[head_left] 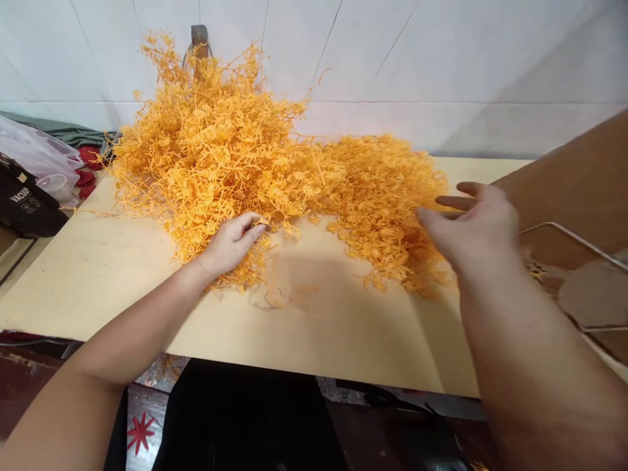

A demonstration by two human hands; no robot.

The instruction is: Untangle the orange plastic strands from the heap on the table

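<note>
A tall, tangled heap of orange sprigs, perhaps moulded plastic with thin stems and spiky, star-like tips, stands on the left of the pale tabletop. Joined to it on the right is a lower heap of the same orange sprigs. My left hand lies at the front of the tall heap, thumb and forefinger pinched around an orange sprig; the other fingers are mostly hidden. By the right side of the lower heap my right hand is raised, slightly blurred, with fingers apart and nothing visible in it.
The pale tabletop runs up to a white panelled wall. At the right stands a brown cardboard box beside a metal wire frame. A black package and a clear plastic bag lie at the left.
</note>
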